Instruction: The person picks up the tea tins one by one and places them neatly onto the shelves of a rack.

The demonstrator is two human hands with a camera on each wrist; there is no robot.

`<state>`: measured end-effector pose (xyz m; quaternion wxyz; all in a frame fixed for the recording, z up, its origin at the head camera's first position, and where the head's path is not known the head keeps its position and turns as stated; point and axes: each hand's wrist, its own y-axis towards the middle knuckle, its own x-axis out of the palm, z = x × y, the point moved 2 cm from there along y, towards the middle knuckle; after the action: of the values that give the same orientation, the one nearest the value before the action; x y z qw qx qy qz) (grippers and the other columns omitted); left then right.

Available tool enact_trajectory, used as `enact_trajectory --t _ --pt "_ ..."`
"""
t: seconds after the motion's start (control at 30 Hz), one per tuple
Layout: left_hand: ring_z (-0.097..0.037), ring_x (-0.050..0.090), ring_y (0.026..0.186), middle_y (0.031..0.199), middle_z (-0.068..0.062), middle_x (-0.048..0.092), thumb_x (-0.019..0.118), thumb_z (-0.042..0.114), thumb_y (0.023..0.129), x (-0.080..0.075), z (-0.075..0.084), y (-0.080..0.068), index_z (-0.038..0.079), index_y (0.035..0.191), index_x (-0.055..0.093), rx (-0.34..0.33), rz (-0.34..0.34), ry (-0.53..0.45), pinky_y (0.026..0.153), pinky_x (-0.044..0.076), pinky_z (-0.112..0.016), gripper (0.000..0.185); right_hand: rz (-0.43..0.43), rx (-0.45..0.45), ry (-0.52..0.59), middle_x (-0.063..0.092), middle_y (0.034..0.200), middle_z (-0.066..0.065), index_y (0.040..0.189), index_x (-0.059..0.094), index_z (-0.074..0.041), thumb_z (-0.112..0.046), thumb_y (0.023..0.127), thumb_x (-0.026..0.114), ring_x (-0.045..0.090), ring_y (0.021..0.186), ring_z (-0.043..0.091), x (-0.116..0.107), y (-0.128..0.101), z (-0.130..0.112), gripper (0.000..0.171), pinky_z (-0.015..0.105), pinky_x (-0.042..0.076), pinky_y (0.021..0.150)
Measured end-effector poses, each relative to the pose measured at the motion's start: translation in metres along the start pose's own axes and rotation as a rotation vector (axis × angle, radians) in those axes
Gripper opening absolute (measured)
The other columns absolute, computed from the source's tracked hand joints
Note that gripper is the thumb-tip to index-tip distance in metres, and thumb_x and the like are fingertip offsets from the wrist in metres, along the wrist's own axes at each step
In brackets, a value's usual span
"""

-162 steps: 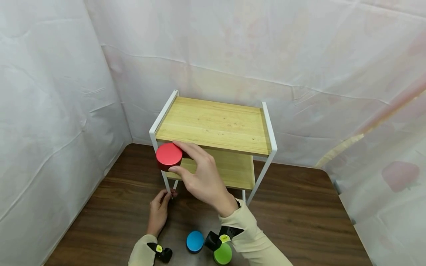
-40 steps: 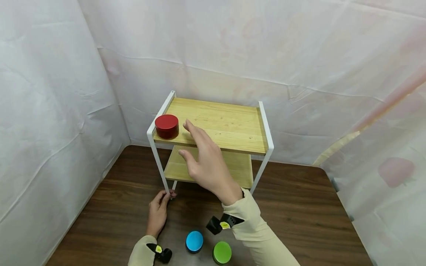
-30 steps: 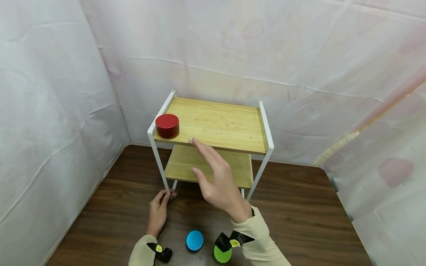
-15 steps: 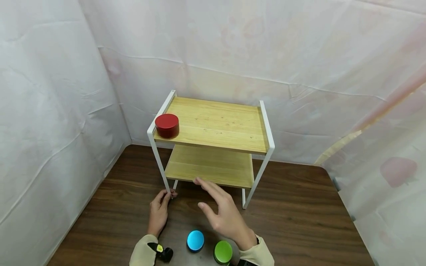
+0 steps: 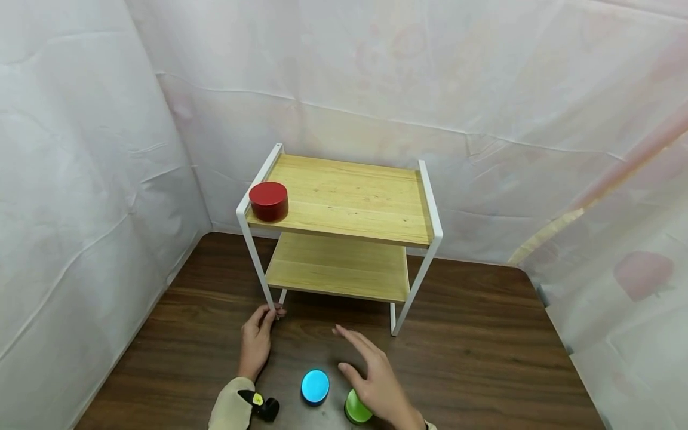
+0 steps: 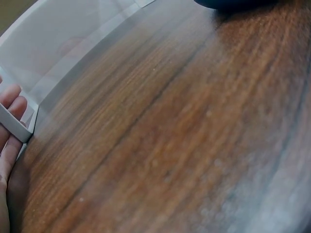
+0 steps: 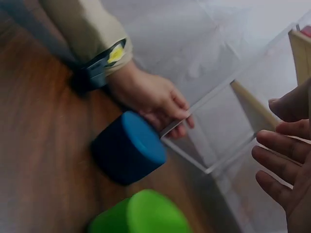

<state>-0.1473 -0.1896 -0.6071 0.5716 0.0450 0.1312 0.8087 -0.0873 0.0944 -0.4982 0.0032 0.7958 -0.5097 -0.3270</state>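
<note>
A red round tin stands at the left front corner of the upper board of a two-tier shelf. With thumb and fingers, my left hand grips the foot of the shelf's white front left leg. My right hand holds nothing; its fingers are extended and its thumb is spread apart, over the near side of the table. Partly covered by it in the head view is a green round tin. A blue round tin sits left of the green one, and both appear large in the right wrist view.
The shelf's lower board bears nothing visible. Everything stands on a dark wooden table. Pale printed curtains enclose the back and both sides.
Earlier my right hand held the red tin before the shelf; the tin now stands on the upper board, released. The right hand has come down and back to the green tin. My left hand stays put.
</note>
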Motion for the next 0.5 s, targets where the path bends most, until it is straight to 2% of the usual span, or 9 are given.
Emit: enact_trajectory --t 0.1,0.2,0.43,0.5 --pt "-0.009 0.073 0.105 0.110 -0.020 0.077 0.054 0.011 0.111 0.000 0.000 0.000 -0.001 0.118 0.073 0.002 -0.002 0.016 0.092 0.053 -0.013 0.024 -0.018 0.095 0.010 0.062 0.151 -0.001 0.159 0.046 -0.030 -0.025 0.107 0.065 0.060 0.139 0.022 0.004 -0.013 0.009 0.056 0.044 0.054 0.110" --pt "-0.010 0.073 0.106 0.110 -0.020 0.077 0.054 0.011 0.110 0.000 0.000 -0.001 -0.001 0.118 0.073 -0.005 -0.004 0.033 0.092 0.053 -0.014 0.023 -0.036 0.142 -0.022 0.063 0.149 -0.001 0.157 0.050 -0.030 -0.023 0.105 0.068 0.062 0.136 0.023 0.007 -0.025 0.019 0.055 0.044 0.055 0.108" --pt "-0.015 0.074 0.106 0.109 -0.016 0.079 0.055 0.014 0.110 -0.001 0.000 0.001 0.000 0.115 0.074 -0.046 0.019 0.016 0.092 0.054 -0.015 0.024 -0.086 0.169 -0.039 0.064 0.147 0.006 0.153 0.056 -0.012 -0.017 0.102 0.070 0.063 0.133 0.027 0.010 -0.043 0.035 0.053 0.042 0.055 0.106" --pt "-0.020 0.074 0.107 0.109 -0.018 0.078 0.055 0.011 0.110 0.000 0.008 0.000 -0.004 0.115 0.073 -0.054 0.024 0.020 0.093 0.054 -0.017 0.024 -0.103 0.153 -0.035 0.063 0.148 0.008 0.152 0.056 -0.009 -0.016 0.101 0.071 0.063 0.134 0.024 0.010 -0.047 0.039 0.053 0.040 0.055 0.106"
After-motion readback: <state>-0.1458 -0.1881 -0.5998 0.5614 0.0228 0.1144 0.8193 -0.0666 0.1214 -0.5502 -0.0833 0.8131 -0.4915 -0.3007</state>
